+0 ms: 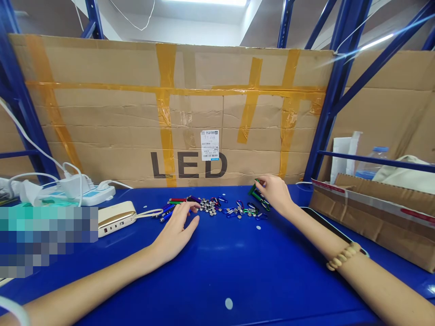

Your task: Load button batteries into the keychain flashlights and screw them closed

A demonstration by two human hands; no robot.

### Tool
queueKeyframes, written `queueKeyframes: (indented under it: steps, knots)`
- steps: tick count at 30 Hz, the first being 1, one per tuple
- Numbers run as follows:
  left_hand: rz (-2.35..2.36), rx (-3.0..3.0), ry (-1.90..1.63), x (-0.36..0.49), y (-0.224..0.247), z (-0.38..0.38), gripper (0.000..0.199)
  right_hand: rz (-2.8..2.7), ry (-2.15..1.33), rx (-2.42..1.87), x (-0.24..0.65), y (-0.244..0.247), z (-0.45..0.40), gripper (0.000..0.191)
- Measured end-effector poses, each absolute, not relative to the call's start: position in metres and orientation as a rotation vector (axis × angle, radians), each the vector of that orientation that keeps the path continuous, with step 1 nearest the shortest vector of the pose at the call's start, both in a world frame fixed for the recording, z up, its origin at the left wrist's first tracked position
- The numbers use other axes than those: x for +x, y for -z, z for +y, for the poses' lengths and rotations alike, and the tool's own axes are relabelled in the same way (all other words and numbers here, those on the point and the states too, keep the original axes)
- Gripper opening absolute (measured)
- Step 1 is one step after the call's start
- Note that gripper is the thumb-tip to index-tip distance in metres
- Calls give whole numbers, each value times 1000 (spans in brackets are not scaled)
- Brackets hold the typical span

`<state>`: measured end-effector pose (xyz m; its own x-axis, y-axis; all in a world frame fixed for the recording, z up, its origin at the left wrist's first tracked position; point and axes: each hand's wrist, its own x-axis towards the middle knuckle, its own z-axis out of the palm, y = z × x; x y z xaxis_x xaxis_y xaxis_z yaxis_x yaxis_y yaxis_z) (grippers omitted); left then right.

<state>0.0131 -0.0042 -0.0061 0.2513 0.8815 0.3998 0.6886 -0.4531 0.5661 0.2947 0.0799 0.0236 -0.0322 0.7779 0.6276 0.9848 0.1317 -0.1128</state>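
On the blue table (210,271) my left hand (178,226) rests with its fingers spread, its fingertips beside a pile of small silver discs (209,207). Blue, red and purple tubes (166,213) lie partly hidden behind that hand. My right hand (273,192) is closed, thumb and fingers pinching a green tube (252,189) at the back right of the pile. Another green piece lies just below it, partly covered. Between the hands are several blue, red and green carabiner clips (234,211).
At the left sit a cream power bank (117,218) with a strap and a white power strip (95,194) with cables. A dark flat device (328,226) lies under my right forearm. An open cardboard box (370,217) stands right; a taped cardboard sheet (129,131) backs the table.
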Motion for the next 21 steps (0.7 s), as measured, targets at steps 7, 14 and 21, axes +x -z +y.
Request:
queueKeyframes:
  steps: [7, 14, 21]
  knots:
    - [1455, 2247, -975, 13, 7, -5, 27, -1952, 394, -1886, 290, -16, 82, 21]
    - [1464, 2250, -950, 12, 7, -4, 26, -2014, 349, -2026, 289, -11, 82, 12]
    - [1455, 2257, -939, 12, 8, -3, 25, -2025, 394, -2149, 284, -18, 76, 15]
